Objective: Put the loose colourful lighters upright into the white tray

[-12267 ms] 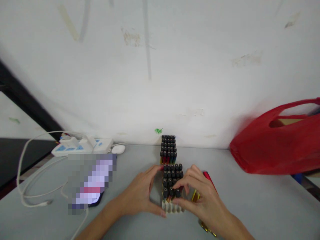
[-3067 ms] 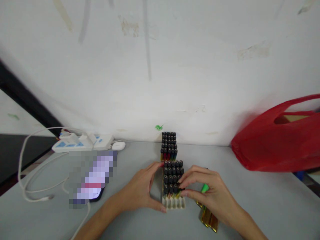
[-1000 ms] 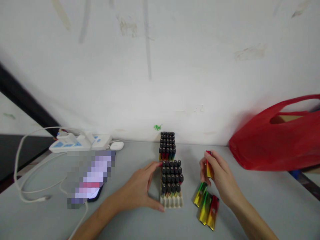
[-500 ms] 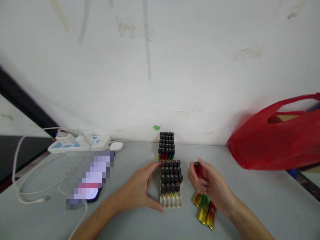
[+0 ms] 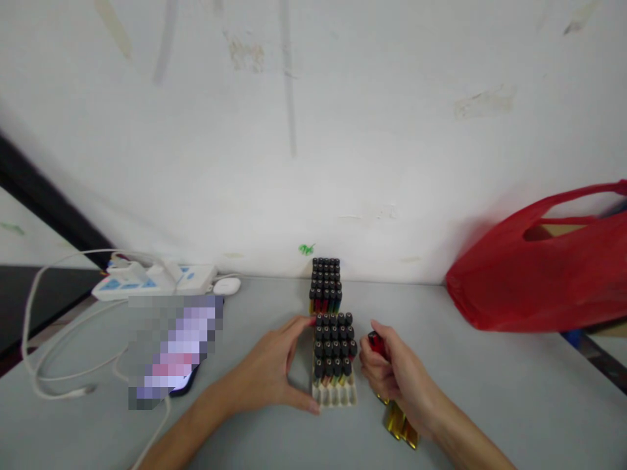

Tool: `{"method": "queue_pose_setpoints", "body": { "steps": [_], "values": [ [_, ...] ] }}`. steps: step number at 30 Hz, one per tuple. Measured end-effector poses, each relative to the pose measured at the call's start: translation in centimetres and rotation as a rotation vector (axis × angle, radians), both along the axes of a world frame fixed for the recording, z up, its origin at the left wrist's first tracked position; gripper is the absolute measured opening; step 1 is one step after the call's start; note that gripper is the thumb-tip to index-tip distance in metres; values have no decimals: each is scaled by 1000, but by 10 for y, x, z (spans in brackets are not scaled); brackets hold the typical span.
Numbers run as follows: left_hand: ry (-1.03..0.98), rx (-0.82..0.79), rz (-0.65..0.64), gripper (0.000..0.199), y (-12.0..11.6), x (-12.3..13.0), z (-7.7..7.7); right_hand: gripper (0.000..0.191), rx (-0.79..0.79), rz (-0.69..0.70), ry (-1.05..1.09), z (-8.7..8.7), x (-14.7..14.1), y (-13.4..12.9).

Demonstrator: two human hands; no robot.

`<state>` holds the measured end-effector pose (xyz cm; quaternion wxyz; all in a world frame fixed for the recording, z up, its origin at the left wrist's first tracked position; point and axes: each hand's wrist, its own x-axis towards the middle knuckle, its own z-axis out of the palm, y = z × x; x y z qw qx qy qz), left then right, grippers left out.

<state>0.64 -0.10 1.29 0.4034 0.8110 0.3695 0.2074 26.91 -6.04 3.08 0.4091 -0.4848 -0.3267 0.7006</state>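
Note:
Several black-capped tubes stand upright in rows in a pale slotted tray (image 5: 336, 395), whose front row of slots shows bare. Along the tray's left side, my left hand (image 5: 274, 369) is spread, forefinger near its back corner and thumb at its front corner. Just right of the tray, my right hand (image 5: 399, 375) is closed round a red tube with a black end (image 5: 376, 342). Partly under that hand lie several shiny gold tubes (image 5: 402, 427) on the table. Behind the tray is a second block of black-capped tubes (image 5: 326, 277), coloured lower down.
At the left lie a phone with a blurred screen (image 5: 183, 346), white cables, a white power strip (image 5: 196, 281) and a small white case (image 5: 226, 286). A red bag (image 5: 533, 281) sits at the right. A white wall (image 5: 372, 130) rises behind the grey table (image 5: 245, 444).
My right hand has moved left and slightly down, bringing the red tube closer to the tray. It now covers more of the loose tubes. My left hand keeps its place.

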Motion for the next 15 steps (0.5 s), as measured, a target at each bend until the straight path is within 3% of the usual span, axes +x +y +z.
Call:
{"method": "queue_pose_setpoints", "body": {
  "steps": [6,15],
  "values": [
    [10,40,10,123,-1,0,0,57,14,-33,-113,-4,-3,-5],
    [-1,51,-7,122,1,0,0,53,83,-8,-81,-7,-1,-7]
  ]
}}
